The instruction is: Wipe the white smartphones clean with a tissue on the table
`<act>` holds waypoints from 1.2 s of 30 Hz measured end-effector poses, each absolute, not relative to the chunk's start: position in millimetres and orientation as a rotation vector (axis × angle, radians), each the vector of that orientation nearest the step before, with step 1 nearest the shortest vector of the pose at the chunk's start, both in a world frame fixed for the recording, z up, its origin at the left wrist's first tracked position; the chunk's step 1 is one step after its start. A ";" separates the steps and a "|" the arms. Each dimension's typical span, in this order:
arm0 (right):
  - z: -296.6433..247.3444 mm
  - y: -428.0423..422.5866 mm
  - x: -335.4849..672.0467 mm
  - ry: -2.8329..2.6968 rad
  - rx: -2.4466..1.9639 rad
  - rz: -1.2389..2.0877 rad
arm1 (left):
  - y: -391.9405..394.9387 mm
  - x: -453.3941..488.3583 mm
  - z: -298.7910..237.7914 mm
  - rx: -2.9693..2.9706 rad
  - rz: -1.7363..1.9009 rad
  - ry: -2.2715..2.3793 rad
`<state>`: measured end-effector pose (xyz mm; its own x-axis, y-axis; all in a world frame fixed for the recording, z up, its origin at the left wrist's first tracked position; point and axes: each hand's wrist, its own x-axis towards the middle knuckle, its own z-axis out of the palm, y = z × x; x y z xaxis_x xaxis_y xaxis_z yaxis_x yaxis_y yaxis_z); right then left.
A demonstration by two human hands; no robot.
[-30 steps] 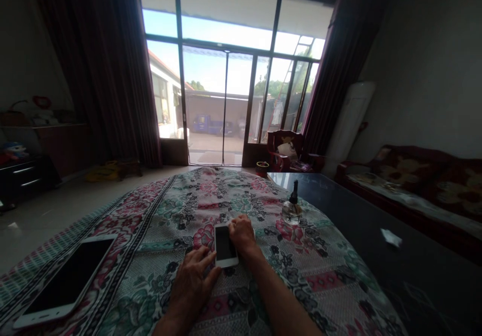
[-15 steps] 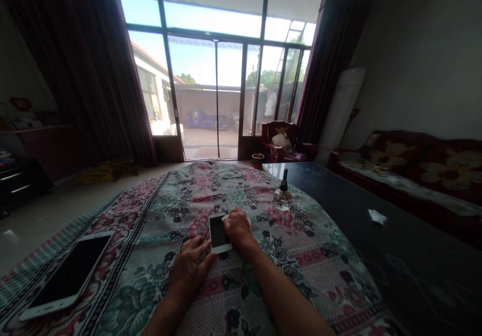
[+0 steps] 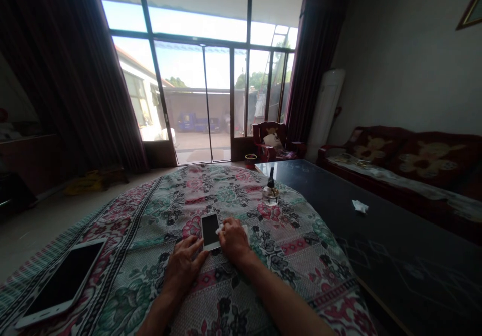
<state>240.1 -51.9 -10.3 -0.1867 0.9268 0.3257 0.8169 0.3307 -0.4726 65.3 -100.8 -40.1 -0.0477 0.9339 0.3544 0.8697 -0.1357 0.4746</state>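
Note:
A small white smartphone [image 3: 210, 230] lies face up on a floral quilt [image 3: 263, 270], its dark screen showing. My left hand [image 3: 183, 265] presses its fingers against the phone's lower left edge. My right hand [image 3: 233, 240] rests at the phone's right edge, shut on a white tissue [image 3: 244, 230] whose corners show beside the fingers. Farther left on the quilt lies a larger white smartphone [image 3: 62, 281], out of reach of both hands. A small glass bottle with a black top [image 3: 271, 193] stands near the quilt's far right side.
A dark glass-topped table [image 3: 376, 245] meets the quilt on the right, with a crumpled white tissue [image 3: 359, 206] on it. Beyond stand a red floral sofa [image 3: 406, 160] and a wooden chair [image 3: 267, 140]. Glass doors [image 3: 203, 100] fill the far wall.
The whole scene has shifted left and slightly up in view as my head turned. More of the white tissue shows around my right hand, which stays at the phone with my left hand.

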 end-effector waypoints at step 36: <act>-23.8 -27.8 252.5 -2.302 -0.984 0.254 | -99.3 72.6 -3.6 2.381 0.536 1.991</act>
